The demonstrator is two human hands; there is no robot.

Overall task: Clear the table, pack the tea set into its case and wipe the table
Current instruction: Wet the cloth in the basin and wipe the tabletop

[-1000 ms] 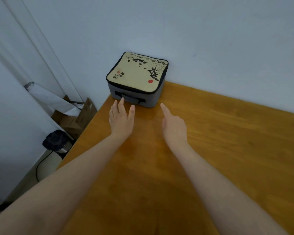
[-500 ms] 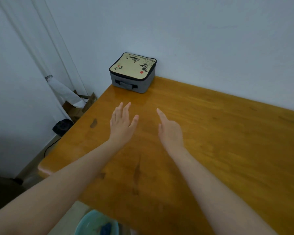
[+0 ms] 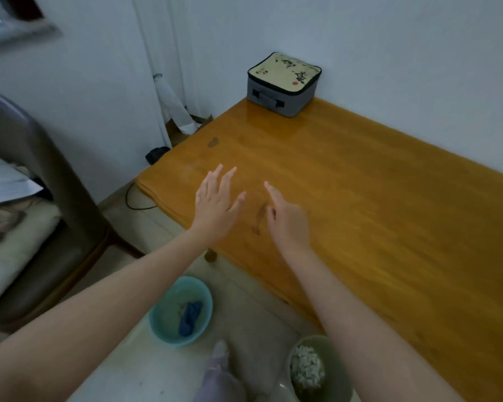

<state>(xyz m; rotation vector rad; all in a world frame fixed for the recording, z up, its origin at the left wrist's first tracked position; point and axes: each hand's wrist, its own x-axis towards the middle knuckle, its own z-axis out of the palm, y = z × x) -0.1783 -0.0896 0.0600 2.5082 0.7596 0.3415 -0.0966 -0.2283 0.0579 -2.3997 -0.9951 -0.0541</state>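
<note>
The tea set case (image 3: 283, 82), grey with a beige printed lid, stands closed at the far corner of the wooden table (image 3: 375, 198) against the wall. My left hand (image 3: 217, 203) hovers over the table's near-left part with straight, spread fingers and holds nothing. My right hand (image 3: 286, 219) is beside it, fingers extended, also empty. Both hands are well short of the case. On the floor below, a teal basin (image 3: 163, 320) holds a blue cloth (image 3: 190, 316).
A green bin (image 3: 336, 369) with pale scraps stands on the floor by the table's near edge. A dark chair (image 3: 41, 175) with a cushion is at the left. Cardboard boxes (image 3: 183, 127) and a cable lie by the wall. My leg (image 3: 219, 375) shows at the bottom.
My hands have drawn back from the case toward the table's near edge. The view pulled away and down, so the floor, basin, bin and chair now show.
</note>
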